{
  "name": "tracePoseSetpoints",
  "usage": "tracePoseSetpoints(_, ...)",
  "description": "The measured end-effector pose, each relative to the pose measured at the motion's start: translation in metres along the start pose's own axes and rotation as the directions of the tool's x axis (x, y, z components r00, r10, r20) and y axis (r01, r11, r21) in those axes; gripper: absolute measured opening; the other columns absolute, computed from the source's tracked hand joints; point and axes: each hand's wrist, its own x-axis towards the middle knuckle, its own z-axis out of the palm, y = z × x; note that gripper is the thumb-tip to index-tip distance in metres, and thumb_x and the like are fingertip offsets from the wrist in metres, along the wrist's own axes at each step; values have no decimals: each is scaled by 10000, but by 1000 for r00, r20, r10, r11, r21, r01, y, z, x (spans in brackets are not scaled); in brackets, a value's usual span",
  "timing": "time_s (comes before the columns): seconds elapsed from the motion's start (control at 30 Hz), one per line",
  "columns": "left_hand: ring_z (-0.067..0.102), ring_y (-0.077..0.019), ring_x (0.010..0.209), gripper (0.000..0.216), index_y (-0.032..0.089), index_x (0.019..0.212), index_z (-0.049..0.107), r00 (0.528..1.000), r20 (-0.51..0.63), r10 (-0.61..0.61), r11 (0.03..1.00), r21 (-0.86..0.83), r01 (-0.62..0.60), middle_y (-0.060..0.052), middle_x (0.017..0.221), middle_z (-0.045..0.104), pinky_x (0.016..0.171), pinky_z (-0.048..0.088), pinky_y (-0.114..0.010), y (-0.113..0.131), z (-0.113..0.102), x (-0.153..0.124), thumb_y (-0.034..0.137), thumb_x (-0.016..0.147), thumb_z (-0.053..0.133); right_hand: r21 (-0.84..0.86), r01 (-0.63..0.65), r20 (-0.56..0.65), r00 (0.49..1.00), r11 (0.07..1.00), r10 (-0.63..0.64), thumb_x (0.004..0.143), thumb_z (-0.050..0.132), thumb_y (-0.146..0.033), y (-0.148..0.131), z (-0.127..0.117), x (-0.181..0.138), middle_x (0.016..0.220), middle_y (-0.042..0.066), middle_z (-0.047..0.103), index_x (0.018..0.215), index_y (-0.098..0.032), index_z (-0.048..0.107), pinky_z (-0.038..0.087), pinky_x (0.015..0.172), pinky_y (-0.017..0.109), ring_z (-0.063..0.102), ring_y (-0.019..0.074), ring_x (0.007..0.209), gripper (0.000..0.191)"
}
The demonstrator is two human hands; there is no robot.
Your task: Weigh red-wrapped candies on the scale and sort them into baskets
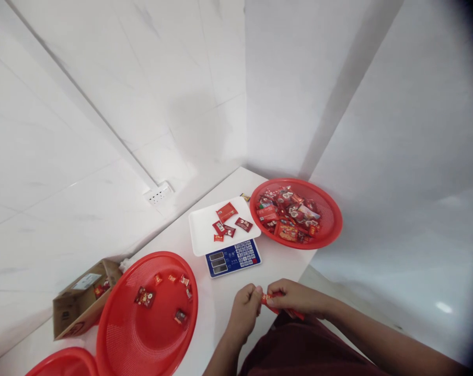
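Note:
Close to my body, at the front edge of the table, both hands are on a small red packet (273, 308). My left hand (244, 309) is closed, pinching the packet's left end between thumb and fingers. My right hand (293, 296) grips its other side, and part of the red wrapper shows below the fingers. Beyond the hands is a weighing scale with a blue keypad panel (231, 259). Its white tray (200, 230) carries several red and dark red wrapped snacks (227, 211).
A red basket (335, 230) heaped with wrapped snacks stands behind right. At left, a larger red basket (132, 344) holds a few packets. Beside it sits an open cardboard box (69, 313); another red basket (64, 360) is cut off below. Walls, one with a socket (159, 194), border the table.

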Motion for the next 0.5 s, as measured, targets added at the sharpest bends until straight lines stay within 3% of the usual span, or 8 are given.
tracePoseSetpoints(0.1, 379, -105, 479, 432, 196, 563, 422, 999, 26, -28, 994, -104, 31, 33, 476, 426, 522, 300, -242, 3, -2, 2, 542, 815, 362, 26, 17, -14, 1000, 1000, -16, 705, 541, -457, 1, -1, 4, 490, -55, 425, 625, -155, 516, 272, 397, 174, 371, 51, 407, 313)
tracePoseSetpoints(0.2, 437, -115, 516, 423, 187, 613, 468, 999, -16, -39, 989, -144, 37, 11, 536, 489, 545, 340, -244, 0, -8, 9, 553, 803, 376, 58, 25, -211, 977, 998, -13, 702, 543, -479, 9, -10, 13, 489, -58, 411, 627, -157, 508, 268, 395, 177, 369, 50, 406, 333)
tracePoseSetpoints(0.33, 475, -128, 578, 311, 188, 690, 509, 992, -126, -23, 999, -37, 19, 11, 600, 518, 575, 370, -247, -9, -26, 24, 485, 773, 466, 255, 112, -544, 838, 960, 47, 712, 523, -544, 29, -44, 24, 592, -43, 465, 665, -164, 485, 254, 379, 176, 361, 33, 403, 384)
tracePoseSetpoints(0.5, 567, -157, 772, 221, 194, 879, 569, 960, -259, 105, 939, 344, -10, -35, 831, 623, 700, 420, -270, -13, -56, 54, 345, 812, 423, 528, 259, -694, 680, 809, 236, 719, 581, -474, 42, -102, 30, 674, -13, 555, 797, -201, 501, 329, 373, 168, 434, 48, 429, 295)
